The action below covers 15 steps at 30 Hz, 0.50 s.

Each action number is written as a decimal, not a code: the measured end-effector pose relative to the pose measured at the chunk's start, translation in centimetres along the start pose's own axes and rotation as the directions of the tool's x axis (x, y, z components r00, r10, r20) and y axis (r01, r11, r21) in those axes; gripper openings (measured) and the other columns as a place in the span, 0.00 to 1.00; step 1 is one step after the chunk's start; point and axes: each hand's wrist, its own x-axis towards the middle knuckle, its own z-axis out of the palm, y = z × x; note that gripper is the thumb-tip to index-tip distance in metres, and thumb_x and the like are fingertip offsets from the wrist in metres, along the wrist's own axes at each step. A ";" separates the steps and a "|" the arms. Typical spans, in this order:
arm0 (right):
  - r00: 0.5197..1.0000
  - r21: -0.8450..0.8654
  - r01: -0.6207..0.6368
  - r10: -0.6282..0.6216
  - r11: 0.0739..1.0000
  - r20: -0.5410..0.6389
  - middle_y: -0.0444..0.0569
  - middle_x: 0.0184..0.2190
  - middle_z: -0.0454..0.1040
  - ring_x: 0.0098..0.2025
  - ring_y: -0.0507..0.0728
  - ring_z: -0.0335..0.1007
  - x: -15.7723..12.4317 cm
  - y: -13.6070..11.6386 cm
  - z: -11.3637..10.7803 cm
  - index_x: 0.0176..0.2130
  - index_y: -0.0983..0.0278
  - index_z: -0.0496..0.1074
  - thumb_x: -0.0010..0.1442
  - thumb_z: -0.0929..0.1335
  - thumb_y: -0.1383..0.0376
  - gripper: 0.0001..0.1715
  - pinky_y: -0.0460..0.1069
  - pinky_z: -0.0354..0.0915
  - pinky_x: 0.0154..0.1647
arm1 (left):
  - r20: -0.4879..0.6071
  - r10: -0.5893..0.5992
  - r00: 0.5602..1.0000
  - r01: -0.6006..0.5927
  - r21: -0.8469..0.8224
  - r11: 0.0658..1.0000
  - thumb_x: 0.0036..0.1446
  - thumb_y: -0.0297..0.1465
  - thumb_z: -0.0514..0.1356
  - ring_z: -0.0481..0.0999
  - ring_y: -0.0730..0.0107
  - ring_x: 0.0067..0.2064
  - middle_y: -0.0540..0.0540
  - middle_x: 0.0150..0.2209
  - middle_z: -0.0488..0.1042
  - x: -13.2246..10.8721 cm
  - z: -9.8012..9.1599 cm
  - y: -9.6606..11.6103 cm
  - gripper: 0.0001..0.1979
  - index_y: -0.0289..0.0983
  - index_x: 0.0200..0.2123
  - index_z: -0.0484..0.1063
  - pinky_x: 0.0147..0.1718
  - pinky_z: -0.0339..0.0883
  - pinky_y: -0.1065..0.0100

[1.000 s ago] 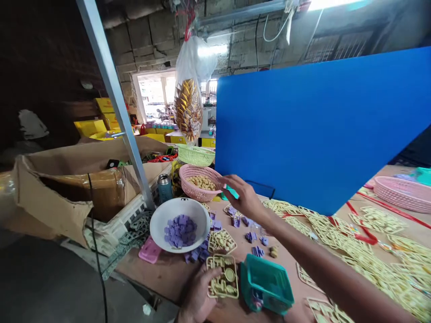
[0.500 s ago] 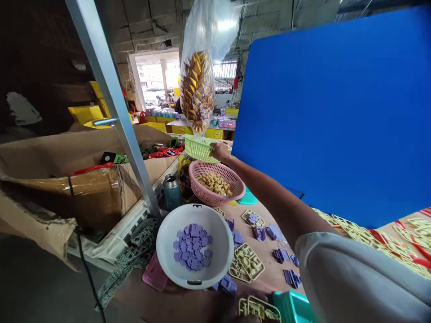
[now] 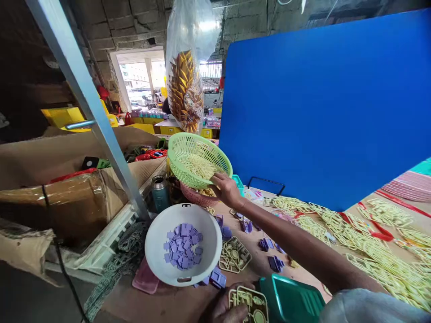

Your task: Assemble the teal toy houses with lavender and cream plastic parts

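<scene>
My right hand (image 3: pixel 228 190) reaches forward with its fingers closed on the near rim of a light green plastic basket (image 3: pixel 175 167). Thin pale-yellow pieces (image 3: pixel 198 165) lie inside this basket, which tilts toward me. It covers most of a pink basket (image 3: pixel 193 197) that holds small beige pieces. At the bottom edge, my left hand (image 3: pixel 232 309) grips cream plastic sprue frames (image 3: pixel 251 303), its thumb across them. A white bowl (image 3: pixel 153 258) of flat purple parts (image 3: pixel 183 246) stands left of that hand. On its right is a teal box (image 3: pixel 292 296).
Purple parts (image 3: pixel 276 264) and another sprue frame (image 3: pixel 235 255) lie on the table. Many cream sprues (image 3: pixel 363 242) spread at right beneath a large blue panel (image 3: pixel 319 112). A metal post (image 3: pixel 97 116), flask (image 3: pixel 159 193) and cardboard box (image 3: pixel 67 202) stand left. A bag of gold pieces (image 3: pixel 185 89) hangs behind.
My right hand has brought the green basket nearer and lower, over the pink one, and its inside now shows. My left hand with the sprue frames has come further into view.
</scene>
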 end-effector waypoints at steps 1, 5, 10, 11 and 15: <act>1.000 0.024 -0.003 0.003 1.000 0.003 0.52 0.35 0.74 0.39 0.58 0.69 -0.7 0.0 -0.1 0.34 0.62 0.70 0.73 0.65 0.64 0.13 0.50 0.58 0.40 | -0.032 -0.002 0.999 0.002 -0.004 1.000 0.44 0.48 0.77 0.82 0.33 0.57 0.36 0.51 0.85 -0.2 0.3 0.2 0.33 0.43 0.53 0.84 0.60 0.71 0.43; 0.993 0.316 -0.037 0.000 0.948 0.116 0.52 0.38 0.77 0.39 0.56 0.71 -0.9 0.5 -1.0 0.40 0.64 0.73 0.74 0.65 0.57 0.15 0.49 0.63 0.40 | -0.087 -0.014 0.996 0.007 -0.082 0.997 0.47 0.46 0.77 0.85 0.41 0.53 0.40 0.50 0.85 -0.8 1.4 0.7 0.31 0.41 0.54 0.83 0.57 0.73 0.48; 0.923 0.503 -0.374 0.258 0.780 0.286 0.52 0.42 0.82 0.41 0.55 0.80 2.4 3.7 -1.3 0.50 0.65 0.77 0.77 0.60 0.51 0.25 0.47 0.71 0.41 | -0.205 -0.038 0.978 0.020 -0.092 0.996 0.47 0.44 0.78 0.86 0.43 0.50 0.36 0.50 0.85 -1.4 1.8 1.1 0.40 0.40 0.62 0.77 0.53 0.77 0.51; 0.903 0.465 -0.419 0.304 0.780 0.304 0.52 0.41 0.82 0.41 0.55 0.80 3.2 4.6 -1.0 0.49 0.66 0.77 0.77 0.61 0.53 0.24 0.46 0.72 0.40 | -0.228 -0.036 0.973 0.016 -0.089 0.996 0.47 0.44 0.79 0.86 0.42 0.51 0.37 0.50 0.85 -1.4 1.8 1.1 0.40 0.40 0.62 0.77 0.53 0.77 0.51; 0.849 0.302 -0.485 0.358 0.821 0.390 0.53 0.39 0.82 0.43 0.57 0.81 5.8 7.5 1.2 0.42 0.69 0.80 0.72 0.70 0.58 0.16 0.49 0.73 0.45 | -0.261 -0.055 0.964 0.028 -0.106 0.994 0.49 0.41 0.79 0.83 0.40 0.55 0.37 0.52 0.84 -1.6 1.6 1.1 0.33 0.40 0.58 0.79 0.52 0.79 0.51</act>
